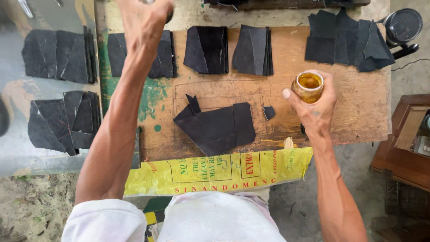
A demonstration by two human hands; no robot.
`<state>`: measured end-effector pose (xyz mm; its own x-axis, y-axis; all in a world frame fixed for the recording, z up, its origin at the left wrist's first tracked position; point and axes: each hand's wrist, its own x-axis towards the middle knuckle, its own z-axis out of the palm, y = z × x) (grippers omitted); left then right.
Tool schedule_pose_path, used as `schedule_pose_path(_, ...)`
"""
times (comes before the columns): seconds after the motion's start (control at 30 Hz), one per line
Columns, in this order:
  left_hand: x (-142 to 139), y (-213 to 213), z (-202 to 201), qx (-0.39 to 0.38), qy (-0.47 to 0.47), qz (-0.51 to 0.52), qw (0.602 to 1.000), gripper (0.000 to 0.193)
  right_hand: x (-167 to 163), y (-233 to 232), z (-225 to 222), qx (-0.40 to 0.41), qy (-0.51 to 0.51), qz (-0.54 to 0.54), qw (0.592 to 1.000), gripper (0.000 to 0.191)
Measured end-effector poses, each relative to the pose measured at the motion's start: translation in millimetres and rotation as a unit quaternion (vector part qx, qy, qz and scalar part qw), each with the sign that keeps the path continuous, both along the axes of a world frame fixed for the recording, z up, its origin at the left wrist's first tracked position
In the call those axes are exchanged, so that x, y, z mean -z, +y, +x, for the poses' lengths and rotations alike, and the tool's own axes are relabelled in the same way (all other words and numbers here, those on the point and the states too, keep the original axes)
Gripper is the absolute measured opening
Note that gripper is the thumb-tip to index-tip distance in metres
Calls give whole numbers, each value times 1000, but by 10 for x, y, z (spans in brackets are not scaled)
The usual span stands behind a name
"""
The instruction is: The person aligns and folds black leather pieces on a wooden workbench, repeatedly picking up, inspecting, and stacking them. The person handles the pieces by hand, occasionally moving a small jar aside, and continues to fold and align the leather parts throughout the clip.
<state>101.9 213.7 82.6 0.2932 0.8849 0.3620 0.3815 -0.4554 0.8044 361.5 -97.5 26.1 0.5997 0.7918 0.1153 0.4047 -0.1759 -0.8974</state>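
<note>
My right hand [316,105] grips a small open glass jar [308,86] of amber liquid, held above the right part of a wooden board [358,107]. My left hand [143,20] is stretched to the far edge of the board, its fingers closed around a dark thing that is mostly out of view. Between my arms, a black cut piece of material [217,127] lies flat on the board, with a small black scrap [269,112] beside it.
Stacks of black cut pieces [208,50] sit along the far side of the board, with more [347,40] at the right and others [58,56] on the grey surface at left. A yellow printed sack [215,172] hangs over the near edge. A dark round lid [403,24] lies far right, near wooden furniture [403,143].
</note>
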Motion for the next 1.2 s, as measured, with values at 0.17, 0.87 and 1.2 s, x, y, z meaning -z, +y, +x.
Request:
schedule_pose_path(0.17,232,217,-158,-15,97,57,994,41,59,29,-51,-6,-35,-27,999,78)
schedule_pose_path(0.87,214,-1848,-182,230,338,-31,912,63,-480,79,221,-192,-382,-286,857,41)
schedule_pose_path(1.2,133,-1799,-162,279,280,-111,912,41,-758,-265,179,-141,-321,-170,921,49)
